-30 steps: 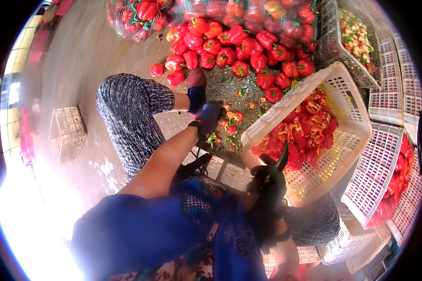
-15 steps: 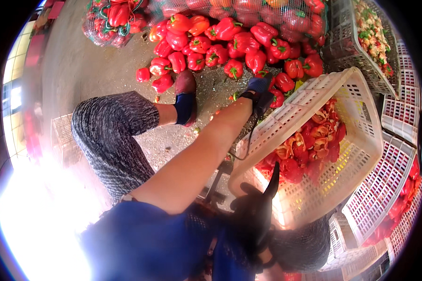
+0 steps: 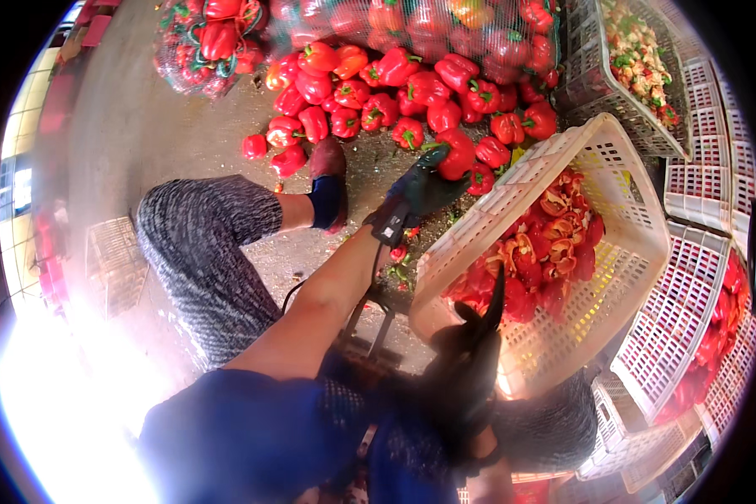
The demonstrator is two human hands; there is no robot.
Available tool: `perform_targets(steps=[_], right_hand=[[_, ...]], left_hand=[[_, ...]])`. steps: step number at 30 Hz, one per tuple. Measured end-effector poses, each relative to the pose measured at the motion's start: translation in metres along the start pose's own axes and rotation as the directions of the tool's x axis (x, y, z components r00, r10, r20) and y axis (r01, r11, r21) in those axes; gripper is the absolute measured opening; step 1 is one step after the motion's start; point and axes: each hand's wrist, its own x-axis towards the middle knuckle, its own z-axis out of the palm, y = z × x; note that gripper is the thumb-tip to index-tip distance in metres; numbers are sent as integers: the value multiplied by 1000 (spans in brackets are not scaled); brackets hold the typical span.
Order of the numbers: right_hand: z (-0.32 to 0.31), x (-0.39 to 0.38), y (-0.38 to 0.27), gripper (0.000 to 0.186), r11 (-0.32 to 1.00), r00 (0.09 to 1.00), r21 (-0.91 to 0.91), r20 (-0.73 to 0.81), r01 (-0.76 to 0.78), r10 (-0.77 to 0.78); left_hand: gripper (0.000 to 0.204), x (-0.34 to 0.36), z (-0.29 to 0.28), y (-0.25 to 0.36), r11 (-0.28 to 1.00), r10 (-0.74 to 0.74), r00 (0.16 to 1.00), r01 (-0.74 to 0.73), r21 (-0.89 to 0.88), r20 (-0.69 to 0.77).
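Observation:
My left hand (image 3: 420,185), in a dark glove with a device strapped at the wrist, is closed on a red bell pepper (image 3: 455,153) beside the pile of peppers (image 3: 344,97). Low in the middle, my right hand (image 3: 458,353), dark-gloved, grips a dark knife (image 3: 494,298) pointing up. Just right of both hands, a tilted white plastic crate (image 3: 617,185) holds red pepper pieces (image 3: 550,244). Scraps of green and red (image 3: 399,273) lie on the floor below my left hand.
Mesh sacks of peppers (image 3: 420,25) lie at the top. A crate of pale scraps (image 3: 588,76) stands top right. Stacked white crates (image 3: 659,319), some holding red pieces, line the right side. Another crate (image 3: 113,260) sits at left. My bent leg and shoe (image 3: 328,176) flank the pile.
My left hand first reached up to the pile; now it is drawn back slightly, holding a pepper. The knife in my right hand stays low beside the crate.

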Motion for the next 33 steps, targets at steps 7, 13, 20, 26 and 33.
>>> perform_targets(steps=[7,13,20,26,33], right_hand=[[-17,-4,-28,53,968,957,27,-162,249,-241],[-34,-24,-29,20,887,876,-67,-135,458,-463],[-44,-51,-7,30,844,828,-110,-163,524,-536],[-57,-53,17,52,646,683,-426,-85,633,-725],[-51,-58,0,29,890,837,-154,-302,429,-456]], left_hand=[[55,-93,101,5,977,-212,927,189,101,309],[61,-181,166,-19,496,-156,941,-187,848,299],[65,-192,167,-51,193,-82,913,-379,905,400],[53,-215,190,-66,363,-150,960,-171,916,238],[57,-224,190,-86,276,-198,906,-314,908,373]])
